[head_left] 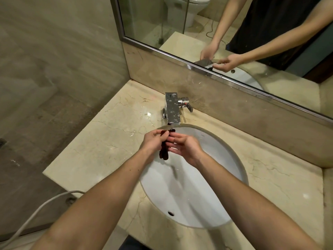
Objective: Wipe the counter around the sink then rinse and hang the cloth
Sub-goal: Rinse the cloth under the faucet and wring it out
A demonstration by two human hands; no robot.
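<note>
A dark, wet cloth [163,153] hangs bunched between my two hands, just under the spout of the chrome tap [172,109] and over the far left side of the white oval sink [212,204]. My left hand [153,139] pinches its upper part from the left. My right hand [183,147] holds it from the right with fingers partly spread. A thin stream of water falls from the cloth into the basin. The beige marble counter [100,141] surrounds the sink and looks wet near the tap.
A mirror [234,33] with a metal frame runs along the back wall and reflects my arms. The tap's lever [187,103] sticks out to the right. A grey hose [36,210] lies on the floor at the lower left, past the counter's left edge.
</note>
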